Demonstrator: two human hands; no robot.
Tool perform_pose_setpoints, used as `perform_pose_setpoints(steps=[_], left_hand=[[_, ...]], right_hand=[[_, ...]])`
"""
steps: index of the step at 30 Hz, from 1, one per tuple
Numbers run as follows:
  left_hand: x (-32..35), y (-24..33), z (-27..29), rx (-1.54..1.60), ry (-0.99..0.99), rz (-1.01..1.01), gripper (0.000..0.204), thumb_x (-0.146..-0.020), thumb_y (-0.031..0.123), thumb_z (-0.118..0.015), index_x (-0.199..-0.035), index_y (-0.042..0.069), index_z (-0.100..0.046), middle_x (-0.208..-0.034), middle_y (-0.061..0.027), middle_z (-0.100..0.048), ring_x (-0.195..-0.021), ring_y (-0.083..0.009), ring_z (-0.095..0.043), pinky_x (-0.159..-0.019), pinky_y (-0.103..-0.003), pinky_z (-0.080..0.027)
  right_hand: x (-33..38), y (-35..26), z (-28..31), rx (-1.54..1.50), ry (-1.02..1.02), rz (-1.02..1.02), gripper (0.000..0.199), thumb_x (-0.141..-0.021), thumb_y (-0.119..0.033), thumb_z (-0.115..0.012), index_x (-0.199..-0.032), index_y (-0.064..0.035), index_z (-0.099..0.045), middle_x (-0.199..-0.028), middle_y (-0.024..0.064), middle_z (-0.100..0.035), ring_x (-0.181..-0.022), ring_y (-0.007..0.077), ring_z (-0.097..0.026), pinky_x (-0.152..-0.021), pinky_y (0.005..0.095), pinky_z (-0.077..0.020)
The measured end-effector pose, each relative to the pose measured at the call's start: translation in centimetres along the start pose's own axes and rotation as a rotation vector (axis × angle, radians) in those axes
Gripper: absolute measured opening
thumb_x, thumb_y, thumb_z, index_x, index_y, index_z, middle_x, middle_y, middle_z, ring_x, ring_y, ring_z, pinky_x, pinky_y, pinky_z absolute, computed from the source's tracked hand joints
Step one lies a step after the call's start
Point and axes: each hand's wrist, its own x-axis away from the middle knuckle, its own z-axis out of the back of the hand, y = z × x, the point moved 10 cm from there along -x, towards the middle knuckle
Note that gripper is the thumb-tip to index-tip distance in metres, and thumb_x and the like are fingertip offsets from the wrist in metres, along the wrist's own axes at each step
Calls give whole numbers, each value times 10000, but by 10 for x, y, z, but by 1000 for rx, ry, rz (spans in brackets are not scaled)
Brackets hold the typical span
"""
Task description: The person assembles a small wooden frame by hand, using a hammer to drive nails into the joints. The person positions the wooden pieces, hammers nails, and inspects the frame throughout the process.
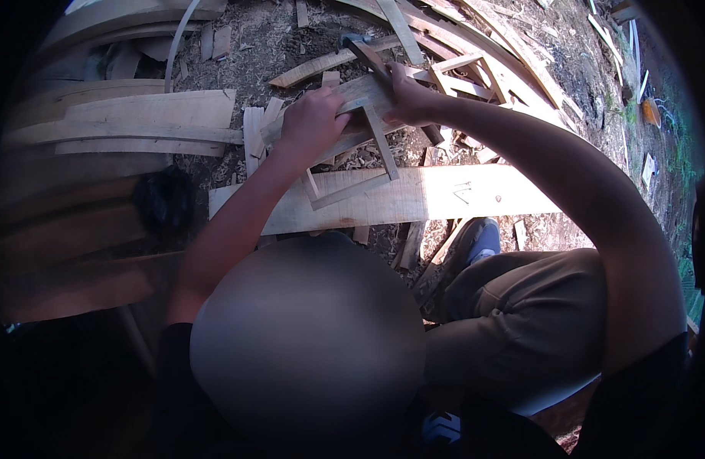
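Observation:
My left hand (313, 122) is closed over the upper edge of a small frame of thin wooden slats (381, 144) and a pale board along it. The frame's lower side rests over a long plank (352, 191) lying crosswise in front of me. My right hand (411, 98) is wrapped round the dark wooden handle of a hammer (369, 60). The hammer's grey head points away from me, to the upper left, above the wood. Whether a nail is between my left fingers cannot be seen.
Stacked boards (146, 118) lie at the left, near a black bag-like object (165, 200). Long strips (513, 57) and another slat frame (471, 76) are at the far right. Wood shavings and offcuts cover the ground. My shoe (483, 241) is beside the plank's near edge.

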Motion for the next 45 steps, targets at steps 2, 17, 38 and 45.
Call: perform_pose_setpoints(steps=[2,17,38,45], left_hand=[[7,-4,2,-3,24,115,296,-836,295,-791,-1043,87,-753,-1021,-96,-701,-951,-325,-705,-811,-443,-568],[4,7,1,-65,13,140,295,-837,338,-791,-979,80,-789,-954,-160,-734,-887,-350,-727,-776,-457,-575],[-4,6,4,-57,-43,-47,230,-839,238,-782,-1036,120,-768,-1002,-89,-710,-921,-324,-707,-789,-443,-565],[12,1,2,32,39,177,262,-818,244,-805,-1023,87,-760,-957,-120,-719,-881,-341,-709,-775,-442,-556]], right_hand=[[-1,-4,-3,-6,-16,8,1049,-826,-129,-820,-1539,13,-63,-1362,392,-522,-1260,448,-583,-1070,448,-481],[0,-2,-1,-21,0,-32,982,-833,-97,-817,-1504,-16,-105,-1350,377,-523,-1257,456,-582,-1045,466,-503],[-3,-4,-2,13,44,3,919,-855,-122,-808,-1474,4,-140,-1273,372,-581,-1182,463,-626,-995,491,-522],[-1,-5,-2,1,-8,-21,923,-864,-74,-772,-1502,-24,-105,-1284,363,-570,-1184,447,-626,-978,469,-531]])
